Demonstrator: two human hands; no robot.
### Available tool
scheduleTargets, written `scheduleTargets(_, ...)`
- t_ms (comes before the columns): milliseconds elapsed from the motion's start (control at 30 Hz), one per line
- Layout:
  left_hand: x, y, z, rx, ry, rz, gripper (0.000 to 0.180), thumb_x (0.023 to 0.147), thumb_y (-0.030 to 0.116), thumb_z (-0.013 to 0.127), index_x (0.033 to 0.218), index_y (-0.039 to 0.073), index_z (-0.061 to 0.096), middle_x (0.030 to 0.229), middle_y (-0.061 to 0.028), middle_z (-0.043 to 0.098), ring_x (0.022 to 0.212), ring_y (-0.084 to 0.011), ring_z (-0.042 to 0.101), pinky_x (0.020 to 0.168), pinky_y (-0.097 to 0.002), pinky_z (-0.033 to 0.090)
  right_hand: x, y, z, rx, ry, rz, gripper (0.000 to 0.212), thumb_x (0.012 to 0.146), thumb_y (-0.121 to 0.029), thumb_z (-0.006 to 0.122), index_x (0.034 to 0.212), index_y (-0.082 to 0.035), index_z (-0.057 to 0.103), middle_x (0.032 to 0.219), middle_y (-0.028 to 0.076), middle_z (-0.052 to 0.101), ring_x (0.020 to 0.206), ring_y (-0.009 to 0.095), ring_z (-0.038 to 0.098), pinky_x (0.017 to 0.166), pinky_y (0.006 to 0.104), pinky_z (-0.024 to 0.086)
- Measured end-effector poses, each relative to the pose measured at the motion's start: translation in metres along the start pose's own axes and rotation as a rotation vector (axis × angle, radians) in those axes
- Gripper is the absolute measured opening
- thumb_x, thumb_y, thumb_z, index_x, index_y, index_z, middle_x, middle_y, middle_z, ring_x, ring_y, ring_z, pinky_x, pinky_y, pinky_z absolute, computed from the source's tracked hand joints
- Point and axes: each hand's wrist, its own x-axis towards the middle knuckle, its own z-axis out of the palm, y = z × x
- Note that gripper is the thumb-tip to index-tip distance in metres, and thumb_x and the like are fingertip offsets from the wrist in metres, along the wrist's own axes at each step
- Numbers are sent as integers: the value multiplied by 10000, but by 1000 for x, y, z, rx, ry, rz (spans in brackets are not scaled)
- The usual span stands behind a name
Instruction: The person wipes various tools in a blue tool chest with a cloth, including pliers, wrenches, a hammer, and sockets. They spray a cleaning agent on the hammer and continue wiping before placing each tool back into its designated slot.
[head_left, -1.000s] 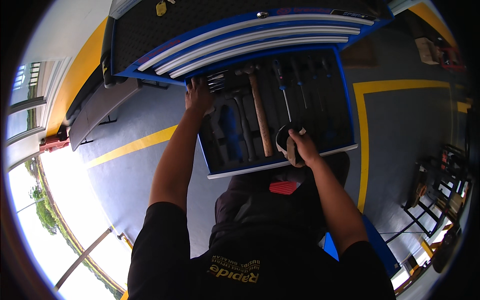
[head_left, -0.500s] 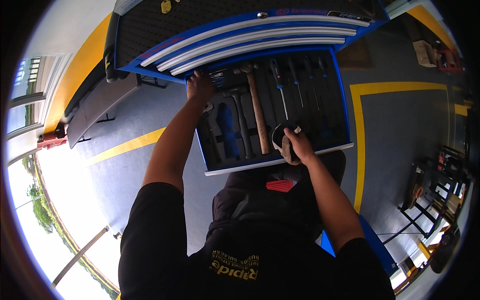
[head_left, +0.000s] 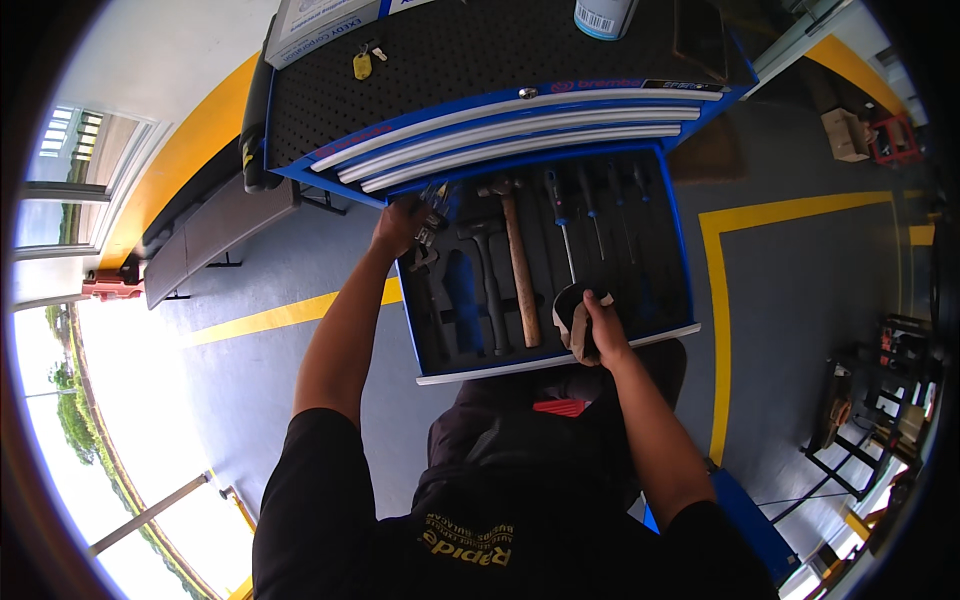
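Note:
My left hand (head_left: 402, 228) is at the back left corner of a pulled-out blue tool drawer (head_left: 683, 255). Its fingers close around some shiny metal tools (head_left: 436, 212), too blurred to name exactly. My right hand (head_left: 604, 332) grips a folded dark-and-beige rag (head_left: 577, 318) above the drawer's front right part. Between the hands lie a wooden-handled hammer (head_left: 520, 265) and a dark-handled hammer (head_left: 488, 275). A long screwdriver (head_left: 560, 215) points toward the rag, with several smaller screwdrivers (head_left: 590, 200) to its right. Beneath my left hand rests an adjustable wrench (head_left: 424, 257).
Shut drawers (head_left: 520, 130) with silver handles sit above the open one. On the cabinet's black top (head_left: 440, 70) are a yellow key tag (head_left: 362, 66), a white box (head_left: 325, 25) and a can (head_left: 604, 18). A grey bench (head_left: 225, 235) stands at left.
My left hand has lifted slightly from the drawer's corner with the metal tools in its fingers. The right hand still holds the rag. The view has tilted up, showing more of the cabinet top.

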Motion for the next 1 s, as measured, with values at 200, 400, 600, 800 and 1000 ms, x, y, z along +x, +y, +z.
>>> scheduleTargets(200,-130,120,35,-1073,-273,-247,422,1059,341,590,1276,-21,573,1087,-77,673,995,-129,656,883,-311,559,-48,-79,14,666,-133,-32,628,1037,-608,468,1315,-52,563,1192,104,662,1038,229,687,855,387,575)
scheduleTargets(400,-221,227,28,-1065,-248,32,439,963,126,661,1351,-27,526,1149,-131,708,1086,-203,674,973,-336,505,-126,-133,53,110,-401,-280,441,1003,-249,630,1359,-4,541,1240,102,655,1155,207,629,1025,360,480)
scheduleTargets(600,-261,255,-4,-860,-238,132,511,908,73,676,1374,-33,496,1158,-203,705,1130,-271,683,976,-369,500,-181,-148,68,-166,-70,-568,353,1005,-266,681,1219,12,641,1052,75,722,991,152,668,903,317,516)
scheduleTargets(800,-309,283,-31,-1054,-393,148,583,913,66,744,1412,-45,462,1175,-117,688,1088,-176,650,976,-338,501,-217,-177,62,34,-3,-522,362,1027,-325,657,1158,12,666,994,62,721,910,107,667,811,273,524)
scheduleTargets(1000,-331,283,-54,-1145,-329,283,489,905,-6,661,1368,-30,503,1197,-106,676,1114,-166,643,981,-331,507,-274,-174,75,-22,-256,-714,429,945,-199,755,1286,5,593,1132,79,694,1014,154,664,921,321,520)
